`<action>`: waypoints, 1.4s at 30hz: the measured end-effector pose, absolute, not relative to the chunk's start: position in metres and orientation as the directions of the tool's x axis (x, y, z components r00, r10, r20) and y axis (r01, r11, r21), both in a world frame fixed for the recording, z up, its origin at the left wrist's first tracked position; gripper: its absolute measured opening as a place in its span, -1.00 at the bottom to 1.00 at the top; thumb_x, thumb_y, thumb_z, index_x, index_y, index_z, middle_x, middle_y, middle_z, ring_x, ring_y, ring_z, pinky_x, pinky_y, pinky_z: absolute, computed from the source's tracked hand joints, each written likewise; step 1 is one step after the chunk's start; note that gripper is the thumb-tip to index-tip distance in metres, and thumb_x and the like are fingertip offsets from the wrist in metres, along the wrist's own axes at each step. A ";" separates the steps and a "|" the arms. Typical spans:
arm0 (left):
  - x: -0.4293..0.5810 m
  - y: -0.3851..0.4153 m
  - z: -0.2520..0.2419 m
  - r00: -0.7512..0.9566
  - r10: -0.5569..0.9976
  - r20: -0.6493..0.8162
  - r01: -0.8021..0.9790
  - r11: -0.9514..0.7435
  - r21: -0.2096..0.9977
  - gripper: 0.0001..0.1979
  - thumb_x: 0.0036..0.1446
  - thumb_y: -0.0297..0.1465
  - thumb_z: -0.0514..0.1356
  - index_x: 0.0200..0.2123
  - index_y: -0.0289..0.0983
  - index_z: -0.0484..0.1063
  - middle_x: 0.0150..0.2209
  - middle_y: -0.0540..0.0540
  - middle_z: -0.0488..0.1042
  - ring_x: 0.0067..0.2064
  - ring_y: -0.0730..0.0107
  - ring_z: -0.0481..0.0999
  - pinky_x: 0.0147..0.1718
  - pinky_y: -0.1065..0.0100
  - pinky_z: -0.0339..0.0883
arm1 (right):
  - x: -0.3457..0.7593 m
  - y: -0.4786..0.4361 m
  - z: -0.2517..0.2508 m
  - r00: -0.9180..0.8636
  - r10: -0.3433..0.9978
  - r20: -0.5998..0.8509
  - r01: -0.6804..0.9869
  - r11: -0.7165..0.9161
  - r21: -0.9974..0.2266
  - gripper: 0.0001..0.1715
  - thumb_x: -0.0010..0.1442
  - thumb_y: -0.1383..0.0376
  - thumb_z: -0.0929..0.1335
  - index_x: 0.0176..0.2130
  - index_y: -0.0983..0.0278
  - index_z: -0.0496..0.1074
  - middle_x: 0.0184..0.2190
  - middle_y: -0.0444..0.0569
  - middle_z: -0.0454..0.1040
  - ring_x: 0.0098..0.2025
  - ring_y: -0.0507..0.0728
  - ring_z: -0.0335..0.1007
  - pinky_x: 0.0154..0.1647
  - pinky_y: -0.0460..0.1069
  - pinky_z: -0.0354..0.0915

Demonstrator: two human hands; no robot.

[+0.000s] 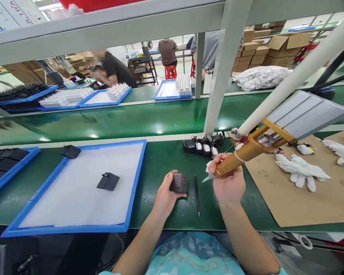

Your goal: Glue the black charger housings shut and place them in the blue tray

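Note:
My left hand grips a small black plastic housing above the green bench, thumb on its upper left and fingers underneath. In my right hand is a gold-coloured glue dispensing gun. Its pale blue nozzle tip points left toward the housing but stays apart from it. Between my hands a pair of black tweezers lies on the bench. Beyond them, several black-and-white adapter parts are grouped near the bench's back edge.
Left, a blue-rimmed tray bears one black housing; another black housing sits on its rim. Right, white gloves lie on cardboard. A slanting white pole and a shelf post stand ahead. People work beyond the shelf.

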State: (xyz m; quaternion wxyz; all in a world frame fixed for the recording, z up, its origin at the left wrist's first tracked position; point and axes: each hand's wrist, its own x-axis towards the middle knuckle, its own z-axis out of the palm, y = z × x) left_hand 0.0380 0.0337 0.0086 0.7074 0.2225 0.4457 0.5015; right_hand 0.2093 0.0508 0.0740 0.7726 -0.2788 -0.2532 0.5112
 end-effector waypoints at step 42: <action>0.043 0.022 0.005 0.025 0.952 -0.306 -0.159 0.306 0.939 -0.29 -0.09 -0.21 0.39 0.08 -0.13 0.14 -0.19 -0.06 0.34 -0.31 0.39 0.43 -0.38 0.32 0.49 | 0.210 0.051 0.073 0.336 0.936 0.107 -0.663 0.316 -0.679 -0.72 0.20 0.25 0.21 -0.39 0.22 0.46 -0.48 -0.14 0.40 -0.57 -0.02 0.33 -0.52 -0.08 0.26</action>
